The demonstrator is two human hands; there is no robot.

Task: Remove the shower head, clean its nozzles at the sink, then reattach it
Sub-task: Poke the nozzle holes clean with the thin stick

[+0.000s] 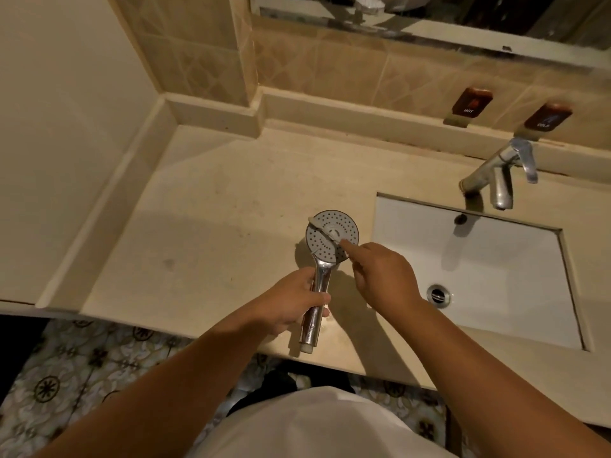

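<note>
mirror [429,14] above | hot tag [472,101]; cold tag [547,116] on ledge | patterned floor [66,375]

Left hand [291,302] grips chrome handle of shower head [325,249], face up over beige counter [205,206]. Right hand [383,276] holds a pale toothbrush [325,231] laid diagonally across the nozzle face. White sink [489,276] to the right, faucet [499,173] behind it.

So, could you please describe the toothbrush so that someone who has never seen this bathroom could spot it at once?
Start at the white sink set in the beige counter, then look just left of it to the shower head the left hand holds by its handle. The toothbrush is the pale, thin stick lying across the round, dotted face, pinched by the right hand.
</note>
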